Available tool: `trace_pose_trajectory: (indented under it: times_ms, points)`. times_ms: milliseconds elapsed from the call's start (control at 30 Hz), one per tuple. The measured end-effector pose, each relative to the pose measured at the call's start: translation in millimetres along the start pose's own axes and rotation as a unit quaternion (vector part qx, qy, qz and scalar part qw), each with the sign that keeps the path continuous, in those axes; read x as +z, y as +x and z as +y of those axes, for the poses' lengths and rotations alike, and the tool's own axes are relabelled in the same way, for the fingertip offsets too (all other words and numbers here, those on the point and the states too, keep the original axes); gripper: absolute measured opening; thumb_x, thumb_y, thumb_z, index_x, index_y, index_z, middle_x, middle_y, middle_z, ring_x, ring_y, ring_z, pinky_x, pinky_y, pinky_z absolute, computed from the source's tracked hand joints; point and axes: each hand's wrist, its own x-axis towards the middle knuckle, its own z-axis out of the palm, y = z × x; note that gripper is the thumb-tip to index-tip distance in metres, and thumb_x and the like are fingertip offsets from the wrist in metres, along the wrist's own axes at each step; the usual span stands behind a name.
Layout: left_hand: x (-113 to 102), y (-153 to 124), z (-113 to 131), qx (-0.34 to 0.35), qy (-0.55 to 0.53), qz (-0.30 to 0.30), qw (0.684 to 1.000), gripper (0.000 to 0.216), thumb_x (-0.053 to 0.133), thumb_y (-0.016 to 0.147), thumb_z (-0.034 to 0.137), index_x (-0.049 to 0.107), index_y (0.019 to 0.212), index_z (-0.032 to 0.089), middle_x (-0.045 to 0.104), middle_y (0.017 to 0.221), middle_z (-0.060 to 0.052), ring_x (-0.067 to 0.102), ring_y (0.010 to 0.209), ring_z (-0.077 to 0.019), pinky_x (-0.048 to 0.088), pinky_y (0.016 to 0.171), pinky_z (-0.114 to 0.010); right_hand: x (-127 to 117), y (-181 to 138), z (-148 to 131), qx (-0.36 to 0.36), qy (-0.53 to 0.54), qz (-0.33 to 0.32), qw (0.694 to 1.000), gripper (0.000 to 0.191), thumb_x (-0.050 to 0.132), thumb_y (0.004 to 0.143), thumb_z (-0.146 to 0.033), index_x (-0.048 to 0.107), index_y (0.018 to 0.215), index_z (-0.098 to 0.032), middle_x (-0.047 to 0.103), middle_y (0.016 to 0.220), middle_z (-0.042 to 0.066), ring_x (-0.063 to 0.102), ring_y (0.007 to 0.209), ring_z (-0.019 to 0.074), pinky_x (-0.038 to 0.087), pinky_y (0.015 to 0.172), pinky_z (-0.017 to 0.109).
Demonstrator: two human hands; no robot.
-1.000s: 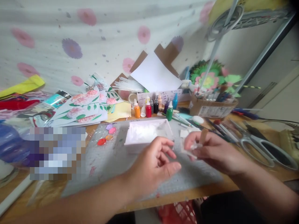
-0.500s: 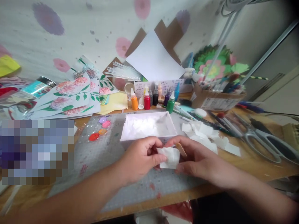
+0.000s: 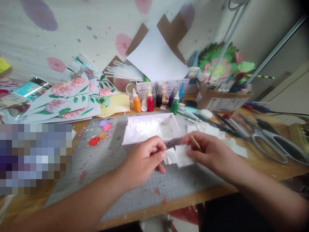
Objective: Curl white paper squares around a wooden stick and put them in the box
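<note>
Over the cutting mat, my left hand (image 3: 146, 158) pinches a small white paper piece (image 3: 171, 156) between thumb and fingers. My right hand (image 3: 210, 148) grips a white paper square (image 3: 182, 156) by its right side. A flat wooden stick (image 3: 194, 141) is also tucked in the fingers of that hand. The two papers lie edge to edge; whether they are joined I cannot tell. Just behind my hands stands a white open box (image 3: 175, 124) with white pieces (image 3: 148, 127) inside. More white paper squares (image 3: 205, 129) lie in a loose pile beyond my right hand.
The grey cutting mat (image 3: 103, 180) covers the wooden table's front. Paint blobs on a clear palette (image 3: 94, 141) sit at left. Several paint bottles (image 3: 150, 101) stand behind the box. Large scissors (image 3: 270, 145) and a cardboard box of brushes (image 3: 224, 100) are at right.
My hands have moved slightly apart. The single white paper seen between them before now shows as two pieces, one in each hand. The view has shifted slightly.
</note>
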Motion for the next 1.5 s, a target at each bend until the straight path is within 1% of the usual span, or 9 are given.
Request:
trace_pose_trajectory:
  times_ms: [100,167,333,433,567,700,967,1367,1500]
  points:
    - [0,-1,2,0.022,-0.015,-0.003,1.000,0.008,0.051,0.086,0.022,0.049,0.079,0.018,0.055,0.069,0.004,0.060,0.061,-0.0104,0.046,0.062,-0.026,-11,3,12,-0.024,-0.220,0.078,0.972,0.016,0.059,0.073,-0.020,0.063,0.088,-0.021,0.058,0.071,0.000,0.048,0.059,0.0138,0.035,0.056,0.027]
    - [2,-2,3,0.030,-0.064,-0.013,0.997,0.007,0.053,0.084,0.020,0.050,0.080,0.017,0.057,0.074,0.003,0.060,0.065,-0.0106,0.047,0.065,-0.027,-13,0,14,-0.059,-0.249,0.124,0.959,0.010,0.059,0.077,-0.025,0.064,0.085,-0.020,0.059,0.075,0.002,0.051,0.063,0.0152,0.038,0.059,0.029]
    - [4,-2,3,0.025,-0.164,-0.019,0.986,0.014,0.062,0.078,0.016,0.048,0.077,0.017,0.059,0.070,0.003,0.059,0.065,-0.0101,0.045,0.065,-0.026,-1,-18,-5,-0.178,0.011,0.108,0.978,0.031,0.045,0.094,-0.039,0.071,0.082,-0.026,0.062,0.085,0.003,0.057,0.085,0.0177,0.044,0.070,0.027]
    - [3,-3,3,0.015,-0.192,-0.018,0.981,0.017,0.063,0.078,0.015,0.047,0.076,0.017,0.062,0.074,0.002,0.060,0.065,-0.0104,0.045,0.065,-0.027,10,-25,-11,-0.154,0.144,0.078,0.974,0.031,0.046,0.094,-0.043,0.073,0.088,-0.030,0.064,0.078,0.001,0.056,0.070,0.0132,0.044,0.061,0.024]
    - [3,-3,4,0.014,-0.211,-0.015,0.977,0.018,0.065,0.077,0.016,0.047,0.075,0.017,0.065,0.079,-0.001,0.060,0.067,-0.0116,0.046,0.067,-0.028,18,-23,-10,-0.162,0.300,0.082,0.936,0.016,0.062,0.087,-0.035,0.073,0.077,-0.028,0.066,0.075,-0.001,0.059,0.064,0.0109,0.047,0.060,0.023]
    - [3,-3,3,0.015,-0.213,-0.011,0.977,0.019,0.066,0.076,0.016,0.048,0.076,0.017,0.065,0.078,-0.001,0.061,0.067,-0.0122,0.047,0.067,-0.028,19,-19,-10,-0.183,0.303,0.081,0.932,0.005,0.068,0.083,-0.028,0.073,0.082,-0.026,0.064,0.077,-0.001,0.061,0.069,0.0130,0.049,0.066,0.027]
    - [4,-3,4,0.016,-0.225,-0.014,0.974,0.020,0.069,0.074,0.016,0.048,0.075,0.017,0.063,0.077,0.001,0.061,0.067,-0.0117,0.047,0.066,-0.027,22,-18,-12,-0.234,0.280,0.074,0.928,0.008,0.062,0.087,-0.023,0.069,0.087,-0.026,0.064,0.087,0.003,0.060,0.092,0.0204,0.050,0.079,0.037]
    - [3,-3,3,0.022,-0.210,-0.022,0.977,0.015,0.066,0.077,0.015,0.051,0.076,0.016,0.062,0.074,0.002,0.061,0.066,-0.0114,0.046,0.065,-0.027,23,-20,-16,-0.206,0.269,0.080,0.937,0.005,0.062,0.087,-0.024,0.067,0.088,-0.025,0.064,0.091,0.003,0.066,0.078,0.0149,0.058,0.067,0.028]
    - [3,-3,1,0.047,-0.187,-0.021,0.981,0.013,0.063,0.081,0.018,0.051,0.086,0.017,0.062,0.076,0.002,0.062,0.067,-0.0119,0.048,0.065,-0.028,24,-19,-15,-0.197,0.282,0.078,0.936,0.004,0.062,0.087,-0.025,0.066,0.086,-0.023,0.064,0.090,0.002,0.066,0.071,0.0131,0.059,0.065,0.027]
